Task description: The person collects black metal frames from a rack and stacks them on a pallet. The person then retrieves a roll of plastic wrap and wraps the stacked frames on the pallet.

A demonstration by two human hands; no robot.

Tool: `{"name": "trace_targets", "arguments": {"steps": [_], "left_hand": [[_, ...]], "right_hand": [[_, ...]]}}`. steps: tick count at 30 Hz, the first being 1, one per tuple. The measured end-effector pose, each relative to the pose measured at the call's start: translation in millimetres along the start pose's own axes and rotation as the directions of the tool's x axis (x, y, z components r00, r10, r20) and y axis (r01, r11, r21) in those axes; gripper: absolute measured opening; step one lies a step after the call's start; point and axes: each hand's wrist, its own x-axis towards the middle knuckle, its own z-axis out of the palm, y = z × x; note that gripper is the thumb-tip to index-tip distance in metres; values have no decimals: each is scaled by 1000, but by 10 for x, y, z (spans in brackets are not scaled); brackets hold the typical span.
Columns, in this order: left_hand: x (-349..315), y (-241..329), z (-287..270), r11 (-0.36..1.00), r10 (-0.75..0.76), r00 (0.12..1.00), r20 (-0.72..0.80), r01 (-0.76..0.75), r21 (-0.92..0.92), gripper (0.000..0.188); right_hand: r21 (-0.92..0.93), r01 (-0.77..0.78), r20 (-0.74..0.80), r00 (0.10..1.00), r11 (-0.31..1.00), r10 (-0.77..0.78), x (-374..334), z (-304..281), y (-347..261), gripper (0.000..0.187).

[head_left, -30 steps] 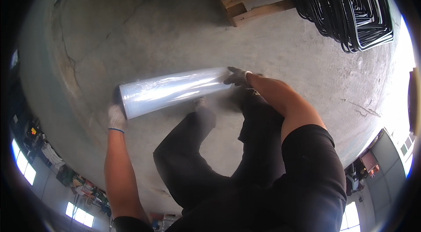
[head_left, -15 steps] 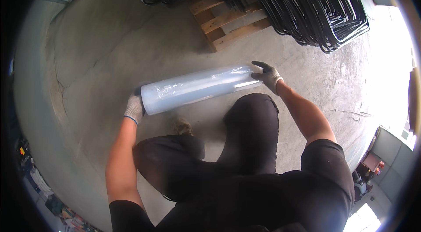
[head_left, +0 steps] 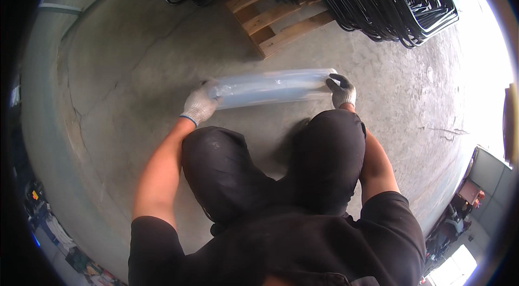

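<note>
Head view: translucent bluish plastic-film roll (head_left: pixel 275 88) spans left to right, right end farther forward, white-gloved left hand (head_left: pixel 201 104) and grey-and-white-gloved right hand (head_left: pixel 343 91) each holding one end.

Left hand (head_left: pixel 199 106) gloved, back showing, fingertips (head_left: pixel 207 82) blurred. Right hand (head_left: pixel 341 91) gloved, well apart from left, fingers (head_left: pixel 337 77) curled inward. Left forearm (head_left: pixel 163 172) bare, behind hand; right forearm (head_left: pixel 378 162) partly knee-hidden. Bent knees (head_left: pixel 331 132) just behind hands.
</note>
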Motion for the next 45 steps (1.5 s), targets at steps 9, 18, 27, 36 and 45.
{"name": "trace_targets", "arguments": {"steps": [9,18,27,36,45], "left_hand": [[152,98,-70,942,277,957,-84,-253,218,22],[207,35,49,975,-118,944,-308,52,-215,13],[53,276,-254,587,-246,951,-186,-7,-810,8],[-113,1247,-1218,55,-140,984,-112,-105,-993,3],[-281,2839,-1684,96,134,957,-258,-272,-958,10]], "right_hand": [[-259,389,23,917,884,-397,110,28,-235,7],[-125,227,51,974,966,-222,230,31,-495,17],[220,-182,322,941,958,105,240,-62,-878,20],[246,-176,694,718,953,-47,-84,-629,-1821,45],[350,374,723,475,859,-502,-856,-186,-2924,35]]}}
